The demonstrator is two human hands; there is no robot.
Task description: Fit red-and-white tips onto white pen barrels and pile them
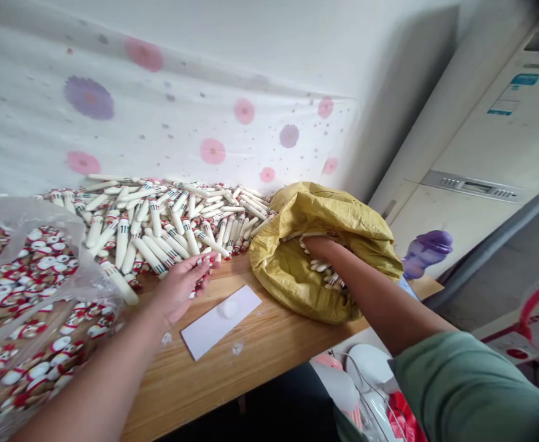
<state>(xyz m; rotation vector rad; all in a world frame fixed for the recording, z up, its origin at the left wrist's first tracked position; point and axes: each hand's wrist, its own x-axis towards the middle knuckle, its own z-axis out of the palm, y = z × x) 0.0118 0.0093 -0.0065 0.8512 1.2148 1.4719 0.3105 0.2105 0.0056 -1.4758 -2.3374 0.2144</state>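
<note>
My left hand (187, 283) is over the wooden table, its fingers curled around small red-and-white pieces that look like the figures in the plastic bag. Just beyond it lies a heap of white multicolour pens (159, 230) with coloured sliders, many with red figure tops. My right hand (318, 247) reaches into an open yellow woven sack (269, 270). Its fingers are hidden among white pens (336, 281) inside. Between the hands and nearer to me lies a pale rectangular board (209, 328) with a small round white lump (229, 309) on it.
A clear plastic bag (99, 285) of red-and-white figures (43, 331) fills the left side. Behind the pens hangs a flower-print sheet (177, 116). A purple object (428, 252) stands right of the sack, near a white air conditioner (472, 147). Below are assorted containers (371, 365).
</note>
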